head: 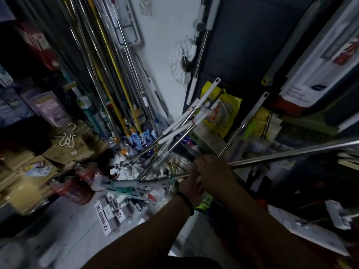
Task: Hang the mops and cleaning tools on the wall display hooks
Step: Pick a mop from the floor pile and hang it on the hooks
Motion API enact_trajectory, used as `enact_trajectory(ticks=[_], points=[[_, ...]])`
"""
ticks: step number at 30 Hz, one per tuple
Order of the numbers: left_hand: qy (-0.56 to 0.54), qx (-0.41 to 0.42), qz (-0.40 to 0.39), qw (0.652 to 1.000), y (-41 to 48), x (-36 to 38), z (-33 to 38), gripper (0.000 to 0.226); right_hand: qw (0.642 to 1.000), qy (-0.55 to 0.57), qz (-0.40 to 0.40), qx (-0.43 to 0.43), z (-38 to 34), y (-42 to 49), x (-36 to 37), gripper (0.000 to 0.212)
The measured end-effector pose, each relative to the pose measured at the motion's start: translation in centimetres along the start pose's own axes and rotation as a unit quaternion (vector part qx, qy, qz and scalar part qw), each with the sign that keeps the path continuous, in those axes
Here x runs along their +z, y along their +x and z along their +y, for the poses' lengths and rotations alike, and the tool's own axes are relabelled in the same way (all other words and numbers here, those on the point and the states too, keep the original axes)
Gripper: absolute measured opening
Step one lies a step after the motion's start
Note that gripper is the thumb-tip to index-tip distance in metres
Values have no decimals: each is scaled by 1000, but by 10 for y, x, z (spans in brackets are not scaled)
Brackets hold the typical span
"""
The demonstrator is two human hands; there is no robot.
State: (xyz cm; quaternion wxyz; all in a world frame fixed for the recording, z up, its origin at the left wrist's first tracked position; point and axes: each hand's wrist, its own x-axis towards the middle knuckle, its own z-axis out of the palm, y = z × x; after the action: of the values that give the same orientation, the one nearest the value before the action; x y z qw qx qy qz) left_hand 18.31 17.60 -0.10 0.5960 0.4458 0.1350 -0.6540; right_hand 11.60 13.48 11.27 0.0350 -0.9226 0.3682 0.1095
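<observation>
A long steel mop pole (291,152) runs from the right edge down to my hands at the centre. My right hand (215,171) grips this pole from above. My left hand (191,188), with a dark band at the wrist, is partly hidden under the right one and seems to hold the same pole; its fingers are mostly covered. A bundle of several white-handled steel mop poles (186,123) leans diagonally just beyond my hands. A flat mop head with teal parts (124,186) lies low at the left of my hands.
Many steel and yellow poles (108,74) hang along the left wall. A white string mop (180,59) hangs on the far white wall. Cardboard boxes (38,167), a red extinguisher (77,183), a yellow bag (225,111) and a broom (308,127) crowd the floor and shelves.
</observation>
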Motion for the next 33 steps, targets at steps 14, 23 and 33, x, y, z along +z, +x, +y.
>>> enact_trajectory(ticks=[14,23,33], points=[[26,70,4,997,-29,-58,40,58,988,64,82,114,0,14,8,52],[-82,141,8,987,-17,-57,115,26,961,196,86,173,29,-10,26,62],[44,237,-50,969,-23,-10,132,20,921,371,-10,121,34,11,12,33]])
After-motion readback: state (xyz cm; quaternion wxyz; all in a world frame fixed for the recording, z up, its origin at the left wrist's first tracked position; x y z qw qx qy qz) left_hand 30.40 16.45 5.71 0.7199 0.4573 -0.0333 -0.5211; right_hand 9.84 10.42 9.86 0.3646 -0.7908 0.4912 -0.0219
